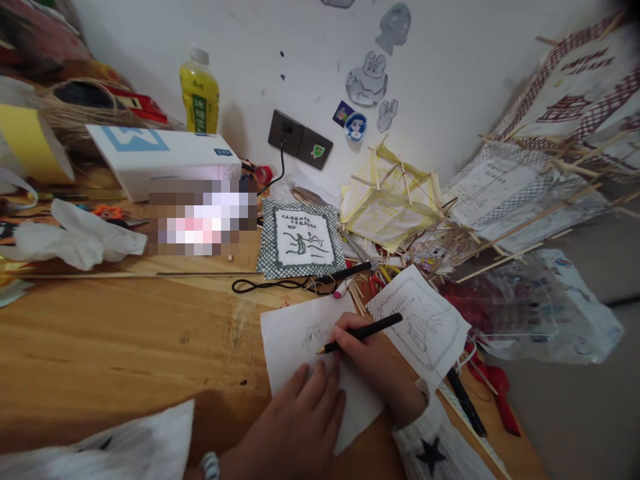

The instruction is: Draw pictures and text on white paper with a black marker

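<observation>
A black pencil (375,327) is gripped in my right hand (357,343), its sharpened tip touching a white sheet of paper (285,333). Faint sketch lines (314,337) show on the sheet beside the tip. My left hand (300,413) lies flat over the lower part of the same paper, fingers stretched out and holding nothing. Just right of the right hand is another sheet with a bordered pencil drawing (423,320). Beyond the paper lies a finished-looking picture card (301,239) with a dark crosshatched border.
A white box (170,160), a yellow drink bottle (200,93) and crumpled tissue (75,233) stand or lie at the back left. Stick-and-paper lanterns (390,200) crowd the back right. A plastic bag (550,313) and red-handled scissors (503,397) are at the right edge.
</observation>
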Tool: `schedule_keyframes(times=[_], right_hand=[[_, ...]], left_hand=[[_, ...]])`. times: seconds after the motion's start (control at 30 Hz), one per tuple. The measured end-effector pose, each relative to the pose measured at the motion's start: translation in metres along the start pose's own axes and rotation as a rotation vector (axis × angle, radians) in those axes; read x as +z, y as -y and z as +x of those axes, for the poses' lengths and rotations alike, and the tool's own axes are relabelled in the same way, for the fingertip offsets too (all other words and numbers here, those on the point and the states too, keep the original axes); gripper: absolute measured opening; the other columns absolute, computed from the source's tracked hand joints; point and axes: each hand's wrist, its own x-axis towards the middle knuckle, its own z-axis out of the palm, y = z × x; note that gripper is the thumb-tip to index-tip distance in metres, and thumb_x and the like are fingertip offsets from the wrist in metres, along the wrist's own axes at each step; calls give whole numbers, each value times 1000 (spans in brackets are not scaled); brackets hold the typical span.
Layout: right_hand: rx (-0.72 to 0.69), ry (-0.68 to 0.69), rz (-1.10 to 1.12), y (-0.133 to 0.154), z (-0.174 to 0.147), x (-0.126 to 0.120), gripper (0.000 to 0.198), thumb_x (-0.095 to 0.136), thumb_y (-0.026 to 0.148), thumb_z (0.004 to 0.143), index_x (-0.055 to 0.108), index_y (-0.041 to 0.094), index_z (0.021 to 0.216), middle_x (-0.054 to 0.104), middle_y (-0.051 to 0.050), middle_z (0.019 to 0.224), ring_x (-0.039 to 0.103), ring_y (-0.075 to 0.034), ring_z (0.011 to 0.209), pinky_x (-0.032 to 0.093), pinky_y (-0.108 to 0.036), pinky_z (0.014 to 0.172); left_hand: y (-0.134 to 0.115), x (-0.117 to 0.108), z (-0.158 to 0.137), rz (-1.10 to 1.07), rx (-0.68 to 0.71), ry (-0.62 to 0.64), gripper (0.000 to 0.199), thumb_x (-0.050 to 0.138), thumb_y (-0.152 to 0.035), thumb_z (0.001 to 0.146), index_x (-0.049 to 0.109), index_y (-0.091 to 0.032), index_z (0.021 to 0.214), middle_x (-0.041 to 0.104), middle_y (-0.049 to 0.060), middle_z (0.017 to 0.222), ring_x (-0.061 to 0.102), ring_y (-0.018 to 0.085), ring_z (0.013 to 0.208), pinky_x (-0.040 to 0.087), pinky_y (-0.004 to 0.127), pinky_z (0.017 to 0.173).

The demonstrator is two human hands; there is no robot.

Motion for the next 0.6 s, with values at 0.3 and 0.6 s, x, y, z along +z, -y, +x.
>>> schedule_keyframes(times=[0.3,0.6], right_hand=[[-39,-22,-58,-6,-2,0,25,50,21,87,56,21,63,56,4,62,52,-14,64,38,-25,61],[-51,15,-92,-8,-2,-3,23,48,19,87,55,21,65,56,3,64,53,-14,67,38,-26,62]], left_hand=[[0,-3,1,-7,4,29,39,42,-36,97,63,-11,119,58,18,128,54,31,113,38,42,91],[2,-1,1,51,27,-28,38,40,-35,97,64,-12,115,63,17,122,57,30,108,39,42,88]])
